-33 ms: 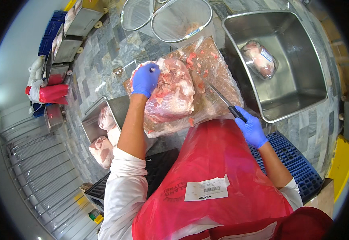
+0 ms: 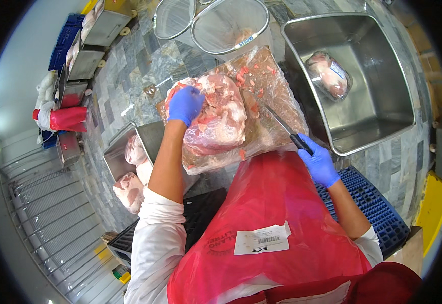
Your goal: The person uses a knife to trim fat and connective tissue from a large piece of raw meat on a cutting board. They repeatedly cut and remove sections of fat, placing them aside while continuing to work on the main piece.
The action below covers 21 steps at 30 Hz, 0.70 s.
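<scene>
A large piece of raw meat, pale pink with white fat, lies on a brown board covered in clear plastic. My blue-gloved left hand is over its upper left side, fingers curled in against the meat; whatever may be in them is hidden. In my gloved right hand is a knife, held by its black handle, the blade pointing up and left above the board's right part. Small red meat scraps are scattered along the board's far side.
At right stands a deep steel tub holding a wrapped piece of meat. Two plastic-lined hoops are beyond the board. Left of my arm, a steel bin holds more meat. A person in a red apron is far left.
My left hand has shifted slightly right and down over the meat. The knife and right hand have barely moved.
</scene>
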Each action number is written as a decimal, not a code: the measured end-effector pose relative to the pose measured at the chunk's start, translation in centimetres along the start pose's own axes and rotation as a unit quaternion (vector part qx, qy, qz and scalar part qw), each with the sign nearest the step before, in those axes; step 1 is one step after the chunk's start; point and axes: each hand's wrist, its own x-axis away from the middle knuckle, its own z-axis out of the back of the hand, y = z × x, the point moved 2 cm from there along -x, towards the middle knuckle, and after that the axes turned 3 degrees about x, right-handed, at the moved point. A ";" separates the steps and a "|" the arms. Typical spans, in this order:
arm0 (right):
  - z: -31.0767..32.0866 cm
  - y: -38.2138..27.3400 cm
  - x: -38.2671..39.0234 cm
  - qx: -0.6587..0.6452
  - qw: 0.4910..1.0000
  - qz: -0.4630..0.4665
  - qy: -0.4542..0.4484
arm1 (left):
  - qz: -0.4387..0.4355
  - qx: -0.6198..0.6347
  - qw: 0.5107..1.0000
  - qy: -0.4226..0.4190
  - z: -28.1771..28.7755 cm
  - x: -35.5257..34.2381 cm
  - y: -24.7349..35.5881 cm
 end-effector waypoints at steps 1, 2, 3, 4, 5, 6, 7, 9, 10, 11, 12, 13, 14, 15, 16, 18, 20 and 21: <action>0.3 -0.8 0.2 -0.005 1.000 -0.021 -0.004 | 0.069 -0.073 0.989 -0.105 0.4 0.5 1.3; 0.5 -1.1 0.3 -0.011 0.999 -0.043 -0.008 | 0.091 -0.099 0.984 -0.114 0.1 1.1 2.6; 0.5 -1.1 0.3 0.002 1.000 -0.004 0.002 | 0.116 -0.126 0.978 -0.122 -0.1 2.1 3.9; 0.4 -0.8 0.3 0.017 0.999 0.034 0.011 | 0.143 -0.152 0.969 -0.130 -0.4 2.9 4.5; 0.3 -0.7 0.3 0.031 0.997 0.073 0.019 | 0.121 -0.134 0.977 -0.111 -0.8 3.3 4.2; 0.0 -0.7 0.2 0.029 0.996 0.082 0.014 | 0.100 -0.116 0.984 -0.090 -1.7 3.7 3.3; -0.2 -0.7 0.2 0.028 0.995 0.091 0.008 | 0.080 -0.096 0.990 -0.070 -2.5 4.2 2.5; -0.4 -0.9 0.1 0.032 0.995 0.096 -0.011 | 0.047 -0.085 0.995 0.029 -3.8 4.9 1.2; -0.4 -1.1 0.2 0.035 0.995 0.092 -0.022 | 0.029 -0.080 0.993 0.079 -4.2 5.2 0.8; -0.4 -1.5 0.1 0.039 0.995 0.088 -0.034 | 0.000 -0.041 0.990 0.135 -4.3 5.8 0.2; -0.2 -2.3 0.2 0.068 0.994 0.066 -0.052 | -0.031 0.000 0.982 0.188 -4.6 7.0 -0.2; 0.2 -3.7 0.4 0.097 0.992 0.045 -0.070 | -0.061 0.041 0.968 0.239 -4.6 8.0 -0.3; 0.4 -4.6 0.5 0.126 0.988 0.023 -0.089 | -0.061 0.044 0.966 0.248 -4.7 8.8 -0.6; 0.5 -5.2 0.5 0.148 0.984 0.049 -0.091 | -0.059 0.048 0.963 0.258 -4.6 9.6 -0.6; 0.5 -5.7 0.4 0.169 0.978 0.076 -0.093 | -0.058 0.051 0.960 0.268 -4.5 10.2 -0.7; 0.4 -6.5 0.1 0.209 0.965 0.131 -0.087 | 0.016 0.069 0.949 0.308 -5.0 11.0 -1.3; 0.2 -7.4 -0.6 0.245 0.948 0.189 -0.073 | 0.077 0.085 0.936 0.333 -5.5 11.6 -2.5; 0.3 -8.2 -1.1 0.259 0.944 0.185 -0.088 | 0.100 0.093 0.931 0.338 -5.8 11.6 -3.5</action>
